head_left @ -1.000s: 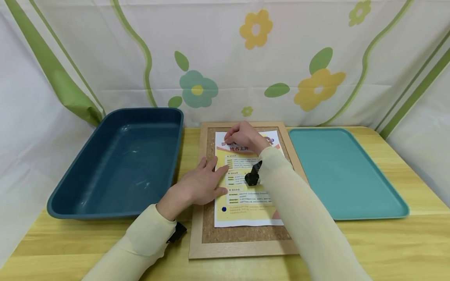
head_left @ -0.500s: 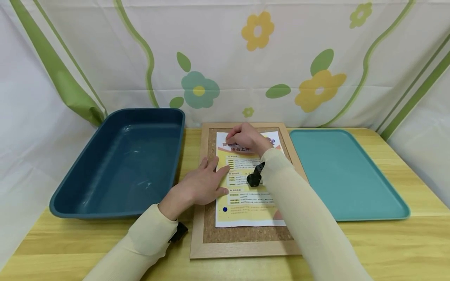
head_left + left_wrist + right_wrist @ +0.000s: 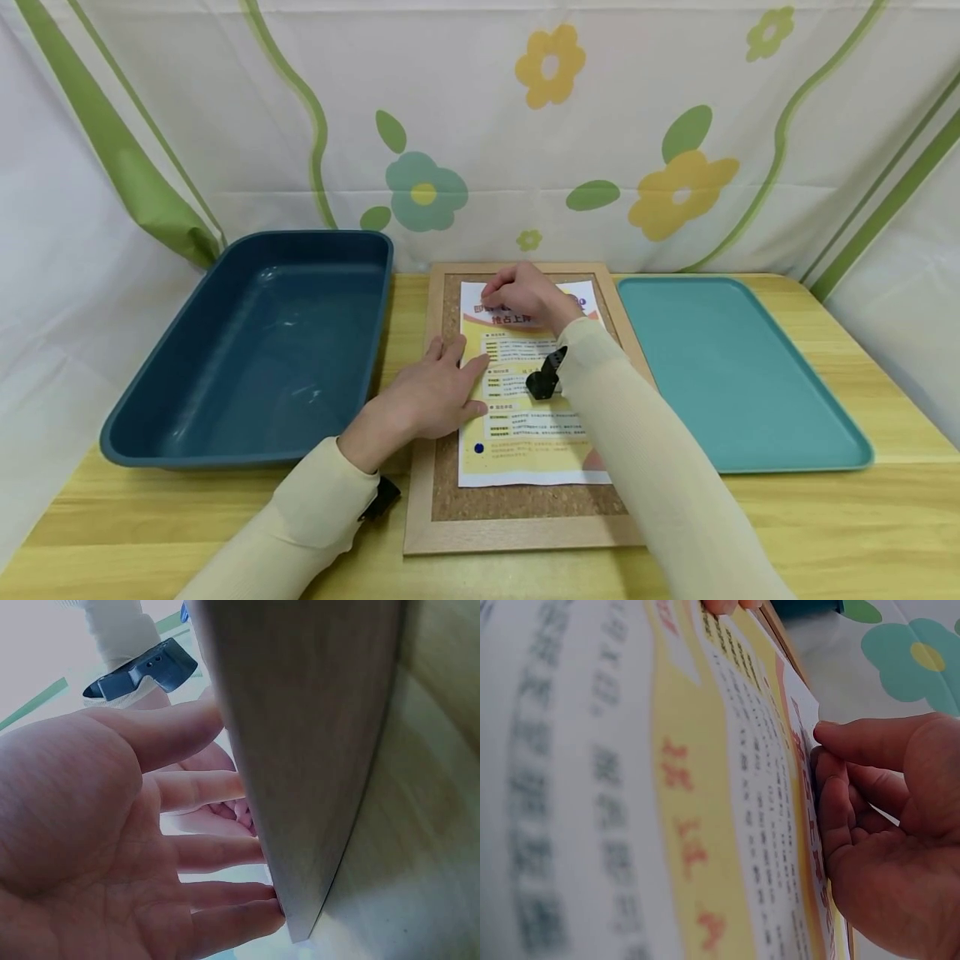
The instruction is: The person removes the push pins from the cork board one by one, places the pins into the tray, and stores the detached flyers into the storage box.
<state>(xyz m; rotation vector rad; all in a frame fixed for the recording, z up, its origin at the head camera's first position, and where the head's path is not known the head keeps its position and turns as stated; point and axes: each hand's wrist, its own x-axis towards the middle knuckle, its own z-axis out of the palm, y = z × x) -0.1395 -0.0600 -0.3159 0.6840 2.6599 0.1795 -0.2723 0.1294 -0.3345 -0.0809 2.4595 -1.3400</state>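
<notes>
A printed sheet [image 3: 517, 467] with a yellow, white and orange design lies on a wood-framed cork board [image 3: 457, 500]. My left hand [image 3: 423, 396] rests with spread fingers across the board's left frame and the sheet's left edge. Near the sheet's lower left corner is a round blue push pin [image 3: 478, 448]. At the sheet's upper left, my right hand [image 3: 528, 296] has its fingers curled, thumb and forefinger tips together against the paper. In the right wrist view these fingertips [image 3: 821, 735] meet at the sheet; whether something small is between them is hidden.
A deep dark blue tub [image 3: 247, 367] stands left of the board. On the right lies a flat teal tray [image 3: 742, 375]. Both rest on the wooden table [image 3: 825, 533], with a flowered curtain [image 3: 480, 125] behind. My right forearm crosses the board's lower right.
Both hands stay where they were on the sheet and board. Only a very slight shift of the head view shows.
</notes>
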